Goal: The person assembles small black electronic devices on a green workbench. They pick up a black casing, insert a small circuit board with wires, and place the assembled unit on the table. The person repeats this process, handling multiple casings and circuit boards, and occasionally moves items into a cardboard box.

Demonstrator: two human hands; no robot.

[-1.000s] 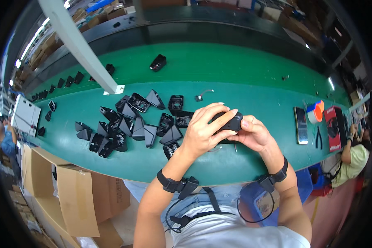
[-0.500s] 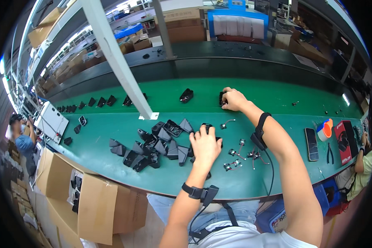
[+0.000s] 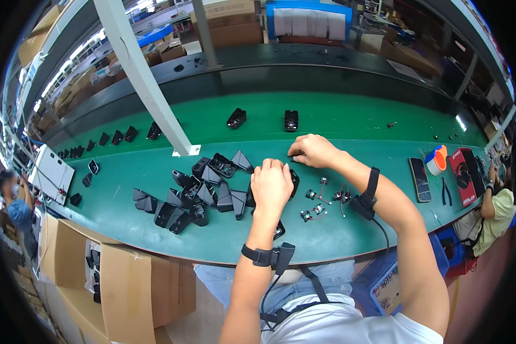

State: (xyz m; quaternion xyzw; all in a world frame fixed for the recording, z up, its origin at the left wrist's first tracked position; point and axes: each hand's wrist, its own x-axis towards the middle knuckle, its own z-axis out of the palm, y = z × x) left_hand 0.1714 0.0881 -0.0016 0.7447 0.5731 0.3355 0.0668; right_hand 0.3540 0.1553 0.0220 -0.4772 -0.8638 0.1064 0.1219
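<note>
My left hand (image 3: 270,184) is closed over a black plastic housing (image 3: 294,182), most of it hidden under the palm and fingers. Just beyond it, my right hand (image 3: 315,150) pinches a small wired component (image 3: 293,159) at the table, largely covered by the fingertips. Several similar components (image 3: 313,212) with thin wires lie to the right of my left hand. A pile of black angular housings (image 3: 198,194) spreads to the left. On the brighter green strip beyond stand a boxy black housing (image 3: 291,120) and a tilted one (image 3: 236,118).
A grey post (image 3: 146,80) rises from the table left of centre. At the right lie a phone (image 3: 419,180), pliers (image 3: 446,191), an orange-and-white cup (image 3: 437,160) and a red box (image 3: 462,176). An open cardboard box (image 3: 129,286) stands below left. People work at both sides.
My right hand has let go of the black housing on the green strip and come back nearer, onto the small wired component. My left hand stays on its housing. The whole view has shifted slightly.
</note>
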